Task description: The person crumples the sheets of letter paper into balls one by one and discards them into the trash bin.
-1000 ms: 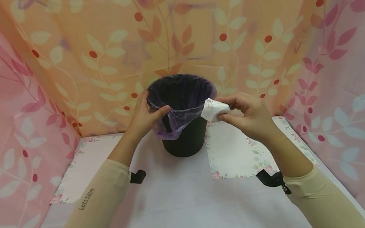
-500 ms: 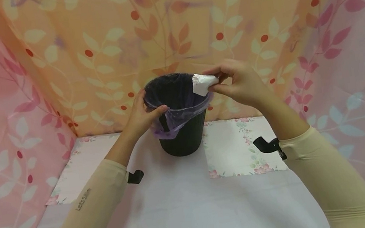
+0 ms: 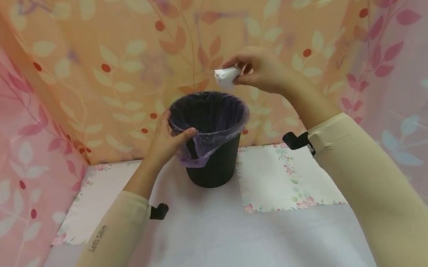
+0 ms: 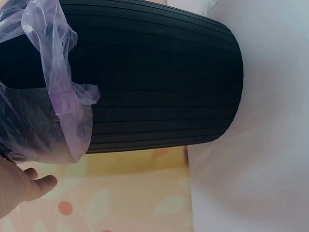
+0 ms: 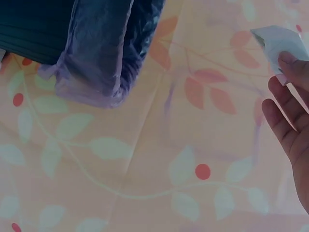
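Observation:
A black ribbed trash can (image 3: 218, 166) stands on the table, lined with a translucent purple bag (image 3: 224, 137) folded over its rim. At the can's left side my left hand (image 3: 162, 140) grips the rim, thumb toward the front; in the left wrist view some of its fingers (image 4: 42, 187) show beside the bag. My right hand (image 3: 264, 72) pinches a folded piece of white paper (image 3: 227, 76) between thumb and fingers, held above the can's right part and apart from it. The right wrist view shows that paper (image 5: 280, 43) in the fingertips, with the lined rim to the left.
White sheets with floral borders lie at the left and on the right, the right sheet (image 3: 265, 181) beside the can. Patterned cloth walls (image 3: 129, 72) enclose the back and both sides. Pale cloth (image 3: 213, 251) covers the table in front.
My right hand has risen with the white paper from beside the can's right front to above its opening, moving slightly left. The left hand has stayed on the rim.

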